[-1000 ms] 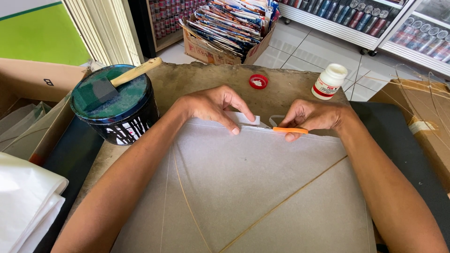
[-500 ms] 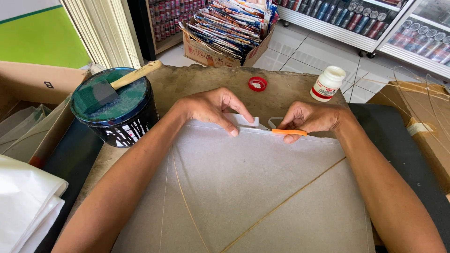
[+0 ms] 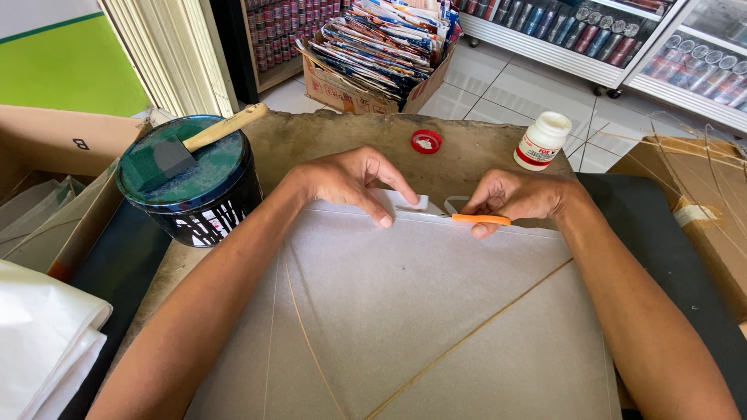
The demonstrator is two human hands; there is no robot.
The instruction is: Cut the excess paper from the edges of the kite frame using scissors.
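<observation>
Right hand (image 3: pixel 517 198) grips an orange-handled cutter (image 3: pixel 480 219), lying crosswise and pointing left along the white paper sheet's (image 3: pixel 436 311) top edge toward the left hand (image 3: pixel 346 180), whose spread fingertips pin that edge.

A sheet of thin white paper (image 3: pixel 420 311) lies flat on the desk, slim bamboo sticks (image 3: pixel 467 342) crossing it diagonally. At its far edge, an orange-handled cutter (image 3: pixel 475 219) lies level, blade against a small folded paper flap (image 3: pixel 416 204).
</observation>
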